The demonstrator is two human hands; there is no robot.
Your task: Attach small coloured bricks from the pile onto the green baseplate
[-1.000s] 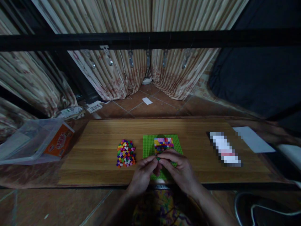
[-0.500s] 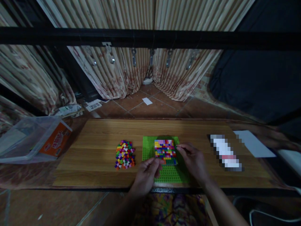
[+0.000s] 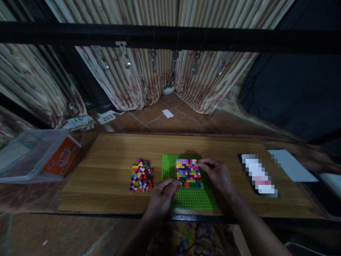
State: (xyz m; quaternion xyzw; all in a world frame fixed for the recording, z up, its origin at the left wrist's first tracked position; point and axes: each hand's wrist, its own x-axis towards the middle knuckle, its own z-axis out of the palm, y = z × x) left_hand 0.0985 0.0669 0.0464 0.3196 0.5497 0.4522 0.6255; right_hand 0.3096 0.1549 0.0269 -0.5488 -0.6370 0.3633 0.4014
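Flanking one block mosaic (image 3: 188,173) over one green baseplate (image 3: 194,201): two hands (image 3: 163,195) (image 3: 217,174), both pinched.

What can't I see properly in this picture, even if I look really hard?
All in the head view:
Whether the bare right hand pinches anything: too small and dark to tell.
Whether the bare left hand pinches anything: its own fingers block the spot.
Pile of small multicoloured plastic bricks: upper ones hide those below.
Flat, black-edged object: coarse pixel squares hide its face.
Clear plastic box: the picture's left edge cuts it off.
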